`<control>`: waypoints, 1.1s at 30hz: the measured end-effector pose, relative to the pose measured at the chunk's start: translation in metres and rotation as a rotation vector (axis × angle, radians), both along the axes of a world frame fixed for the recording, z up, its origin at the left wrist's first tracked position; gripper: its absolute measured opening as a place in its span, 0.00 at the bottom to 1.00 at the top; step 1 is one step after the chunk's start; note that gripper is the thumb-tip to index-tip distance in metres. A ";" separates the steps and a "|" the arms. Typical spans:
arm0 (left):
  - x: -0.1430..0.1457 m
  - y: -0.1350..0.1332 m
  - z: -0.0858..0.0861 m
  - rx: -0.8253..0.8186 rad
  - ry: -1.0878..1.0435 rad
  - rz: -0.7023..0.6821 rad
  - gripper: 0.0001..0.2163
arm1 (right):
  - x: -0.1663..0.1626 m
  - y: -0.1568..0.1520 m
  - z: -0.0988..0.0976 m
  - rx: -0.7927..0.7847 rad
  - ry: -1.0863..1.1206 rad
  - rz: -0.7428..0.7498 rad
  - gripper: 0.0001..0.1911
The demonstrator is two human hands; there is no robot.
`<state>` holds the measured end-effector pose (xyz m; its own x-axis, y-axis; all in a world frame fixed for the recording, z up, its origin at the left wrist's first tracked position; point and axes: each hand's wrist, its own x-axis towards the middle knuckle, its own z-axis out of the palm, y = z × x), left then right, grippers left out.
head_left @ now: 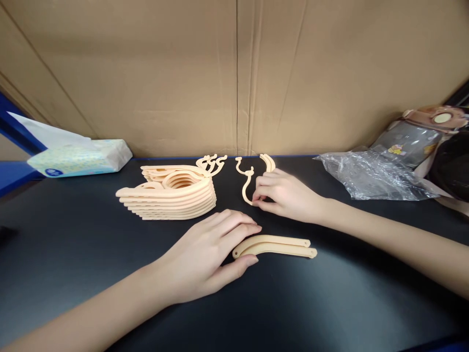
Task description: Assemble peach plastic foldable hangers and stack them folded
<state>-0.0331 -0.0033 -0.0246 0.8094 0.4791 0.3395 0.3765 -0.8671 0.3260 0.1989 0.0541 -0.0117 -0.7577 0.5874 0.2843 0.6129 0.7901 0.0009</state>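
My left hand lies low over the black table with fingers and thumb spread. Between them is the rounded left end of two cream plastic hanger arms, lying side by side. Whether the fingers touch these arms I cannot tell. Farther back, my right hand pinches the lower end of a curved cream hanger hook. Another hook lies right behind that one, overlapping it in view. Beyond my right hand lie more curved hanger arms, partly hidden by it.
A stack of folded cream hangers stands on the left, with several loose hooks behind it. A tissue pack sits at back left. Crumpled clear plastic and a bottle are at right. Cardboard walls the back.
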 end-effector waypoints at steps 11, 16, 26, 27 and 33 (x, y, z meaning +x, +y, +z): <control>0.000 0.003 -0.004 0.010 -0.010 0.149 0.13 | -0.004 -0.033 -0.002 -0.114 0.117 0.077 0.07; -0.001 0.004 -0.005 0.017 -0.002 0.162 0.12 | -0.006 -0.033 -0.003 -0.190 0.170 0.061 0.08; 0.000 0.005 -0.005 0.027 0.012 0.158 0.12 | -0.005 -0.033 -0.004 -0.213 0.188 0.059 0.08; 0.000 0.005 -0.005 0.027 0.016 0.159 0.12 | -0.004 -0.033 -0.004 -0.213 0.195 0.060 0.09; 0.002 0.002 -0.005 0.185 0.036 0.150 0.12 | 0.009 -0.033 0.000 -0.194 0.204 0.048 0.10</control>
<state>-0.0315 -0.0008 -0.0292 0.7467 0.5278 0.4048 0.5145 -0.8440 0.1513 0.2078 0.0209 -0.0117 -0.7244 0.6107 0.3198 0.5470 0.7915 -0.2726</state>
